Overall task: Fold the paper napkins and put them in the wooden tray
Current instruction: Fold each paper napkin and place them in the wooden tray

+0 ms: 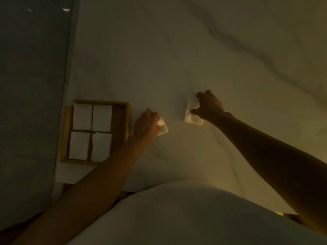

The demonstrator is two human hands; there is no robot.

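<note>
Napkins are lying in two places in this dim, yellowish scene: four folded white ones point(92, 131) are sitting two by two inside the wooden tray point(66, 133), filling its left and middle part and leaving a bare strip of wood along its right side. The tray is resting on the white bed sheet point(159, 59) near the bed's left edge, beside a grey floor point(30, 85). Just right of the tray, the left hand point(146, 123) is curling around a small folded napkin point(162, 127), whose corner is poking out to the right of the fingers, low against the sheet. Further right and a little higher, the right hand point(208, 106) is pinching a second napkin point(192, 112), gripping its upper right part while its lower edge is lying on the sheet. The two hands are staying apart, each closed on its own napkin. Both forearms are reaching in from below, bare, over a white rounded shape at the bottom of the view.
</note>
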